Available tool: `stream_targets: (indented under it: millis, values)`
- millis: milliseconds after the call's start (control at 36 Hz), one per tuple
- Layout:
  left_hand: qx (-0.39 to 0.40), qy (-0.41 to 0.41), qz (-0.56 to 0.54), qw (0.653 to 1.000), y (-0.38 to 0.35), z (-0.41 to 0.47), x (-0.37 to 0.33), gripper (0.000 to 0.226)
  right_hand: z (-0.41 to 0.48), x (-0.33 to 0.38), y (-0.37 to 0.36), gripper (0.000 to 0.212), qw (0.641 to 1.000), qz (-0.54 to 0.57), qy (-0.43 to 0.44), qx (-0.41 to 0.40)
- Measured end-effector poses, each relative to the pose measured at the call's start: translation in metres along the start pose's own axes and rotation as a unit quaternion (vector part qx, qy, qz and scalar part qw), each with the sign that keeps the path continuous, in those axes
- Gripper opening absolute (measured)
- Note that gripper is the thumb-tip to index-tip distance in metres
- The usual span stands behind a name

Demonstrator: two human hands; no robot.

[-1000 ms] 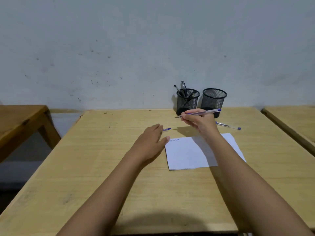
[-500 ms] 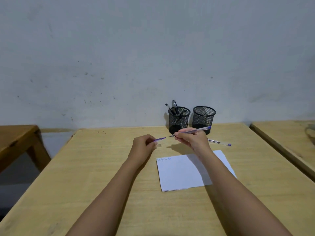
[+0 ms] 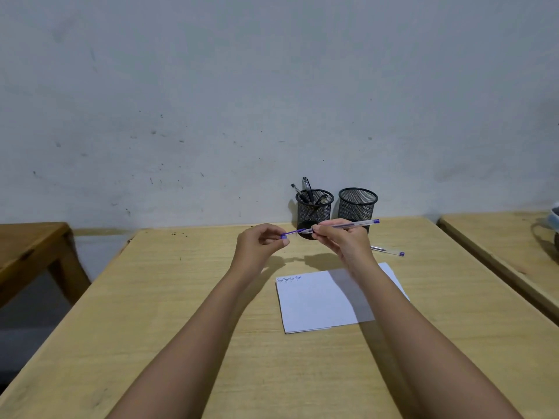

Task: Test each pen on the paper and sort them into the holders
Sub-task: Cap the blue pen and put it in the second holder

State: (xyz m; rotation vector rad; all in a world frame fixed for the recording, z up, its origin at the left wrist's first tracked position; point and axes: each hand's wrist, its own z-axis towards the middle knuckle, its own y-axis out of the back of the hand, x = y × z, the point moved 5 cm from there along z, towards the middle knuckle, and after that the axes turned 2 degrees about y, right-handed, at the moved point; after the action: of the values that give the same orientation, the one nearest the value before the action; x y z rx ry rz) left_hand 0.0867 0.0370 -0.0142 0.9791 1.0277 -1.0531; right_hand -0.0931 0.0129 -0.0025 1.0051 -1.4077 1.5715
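My right hand (image 3: 340, 241) grips a clear pen with a purple end (image 3: 354, 224), held level above the table. My left hand (image 3: 260, 247) pinches the pen's purple cap (image 3: 289, 234), which meets the pen's tip end. A white paper (image 3: 317, 300) with small purple scribbles at its top left corner lies under my right forearm. Two black mesh holders stand by the wall: the left holder (image 3: 314, 210) contains several dark pens, while the right holder (image 3: 357, 204) looks empty. Another clear pen (image 3: 388, 251) lies on the table right of my hand.
The light wooden table (image 3: 181, 297) carries everything. A darker wooden table (image 3: 27, 252) stands to the left and another light table (image 3: 499, 246) to the right, with a gap between each. A blue-white object (image 3: 555, 219) sits at the right edge.
My left hand left the table, picked up the purple cap and brought it to the pen's tip. My right hand stayed raised with the pen. The camera tilted upward.
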Motion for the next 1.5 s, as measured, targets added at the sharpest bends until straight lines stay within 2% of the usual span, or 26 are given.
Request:
stream_targets:
  millis: [222, 333, 556, 889, 972, 1056, 1139, 1222, 1333, 1417, 1500]
  values:
    - [0.032, -0.016, -0.017, 0.999, -0.012, -0.007, -0.018, 0.015, -0.008, 0.004, -0.005, 0.009, 0.999, -0.006, 0.002, 0.033]
    - [0.03, -0.008, -0.072, 0.997, -0.014, -0.009, -0.024, 0.017, -0.013, 0.008, -0.006, 0.01, 0.998, 0.027, -0.004, 0.049]
    - [0.022, -0.037, -0.101, 0.994, -0.025, -0.013, -0.046, 0.017, -0.023, 0.026, -0.002, 0.011, 0.996, 0.072, 0.018, 0.051]
    - [0.03, -0.04, -0.127, 0.991, -0.036, -0.021, -0.054, 0.018, -0.033, 0.04, 0.005, 0.012, 0.997, 0.046, 0.043, 0.047]
    - [0.024, -0.045, -0.141, 0.989, -0.035, -0.02, -0.058, 0.018, -0.03, 0.049, 0.007, 0.01, 0.995, 0.035, 0.046, 0.075]
    - [0.024, -0.053, -0.137, 0.989, -0.033, -0.016, -0.065, 0.019, -0.029, 0.059, 0.014, 0.02, 0.993, 0.018, 0.047, 0.104]
    - [0.018, -0.052, -0.133, 0.99, -0.026, -0.01, -0.069, 0.021, -0.028, 0.067, 0.032, 0.015, 0.995, 0.025, 0.061, 0.081]
    - [0.028, -0.055, -0.119, 0.991, -0.027, -0.003, -0.074, 0.021, -0.029, 0.075, 0.046, 0.015, 0.989, -0.085, 0.091, 0.082]
    - [0.043, -0.062, -0.117, 0.99, -0.045, 0.005, -0.087, 0.022, -0.025, 0.077, 0.052, 0.016, 0.944, -0.3, 0.104, 0.089]
    - [0.05, -0.064, -0.113, 0.99, -0.068, 0.012, -0.093, 0.023, -0.019, 0.074, 0.053, 0.023, 0.921, -0.364, 0.099, 0.1]
    - [0.054, -0.061, -0.115, 0.99, -0.094, 0.022, -0.095, 0.019, -0.009, 0.074, 0.064, 0.023, 0.904, -0.405, 0.121, 0.058]
